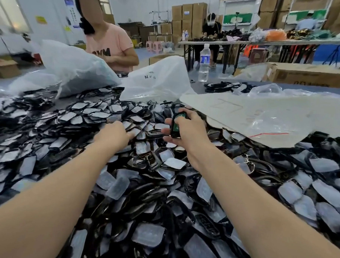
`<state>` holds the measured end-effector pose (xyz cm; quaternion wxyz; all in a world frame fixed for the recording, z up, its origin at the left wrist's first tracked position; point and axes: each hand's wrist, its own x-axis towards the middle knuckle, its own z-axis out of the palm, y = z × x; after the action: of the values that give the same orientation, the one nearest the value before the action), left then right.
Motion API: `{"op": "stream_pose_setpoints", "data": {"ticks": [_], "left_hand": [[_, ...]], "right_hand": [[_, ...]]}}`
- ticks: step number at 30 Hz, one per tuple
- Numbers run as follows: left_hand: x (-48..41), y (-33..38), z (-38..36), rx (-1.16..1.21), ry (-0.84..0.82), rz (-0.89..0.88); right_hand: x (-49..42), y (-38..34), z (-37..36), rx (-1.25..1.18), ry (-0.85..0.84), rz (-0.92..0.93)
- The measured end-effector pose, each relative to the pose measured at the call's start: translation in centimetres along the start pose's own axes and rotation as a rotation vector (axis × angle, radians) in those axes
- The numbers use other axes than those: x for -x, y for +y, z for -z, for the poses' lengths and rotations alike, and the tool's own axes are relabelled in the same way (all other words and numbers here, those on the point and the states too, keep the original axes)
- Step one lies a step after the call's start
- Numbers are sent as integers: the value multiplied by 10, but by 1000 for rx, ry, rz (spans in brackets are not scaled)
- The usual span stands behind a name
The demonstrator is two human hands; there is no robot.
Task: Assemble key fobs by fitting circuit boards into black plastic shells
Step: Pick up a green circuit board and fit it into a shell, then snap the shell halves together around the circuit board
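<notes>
Wearer's right hand (186, 129) grips a black plastic shell (175, 134) with a green circuit board (175, 127) inside it, held above the surface. Left hand (113, 134), fingers loosely extended, rests on the heap of loose black shells (143, 167). Best practice, probably: press the board flush before closing.

Black plastic shell (174, 134), one, upright at frame centre, green circuit board (176, 126) showing inside. Loose shells (174, 163), film-covered, heaped across lower frame.
</notes>
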<state>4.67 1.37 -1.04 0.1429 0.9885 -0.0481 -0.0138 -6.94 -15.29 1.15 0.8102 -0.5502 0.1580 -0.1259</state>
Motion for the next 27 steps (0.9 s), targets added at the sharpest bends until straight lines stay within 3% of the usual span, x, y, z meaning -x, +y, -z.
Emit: {"op": "stream_pose_setpoints", "data": {"ticks": [11, 13, 19, 23, 27], "left_hand": [[2, -1, -7, -20, 108, -89], [7, -2, -2, 99, 119, -139], [84, 56, 12, 808, 13, -418], [173, 115, -5, 1041, -109, -580], [259, 163, -39, 1103, -200, -680]], "right_hand": [[5, 3, 29, 9, 25, 8], [16, -4, 38, 26, 9, 20], [77, -24, 102, 158, -26, 132], [141, -29, 163, 333, 52, 171], [210, -23, 217, 338, 97, 148]]}}
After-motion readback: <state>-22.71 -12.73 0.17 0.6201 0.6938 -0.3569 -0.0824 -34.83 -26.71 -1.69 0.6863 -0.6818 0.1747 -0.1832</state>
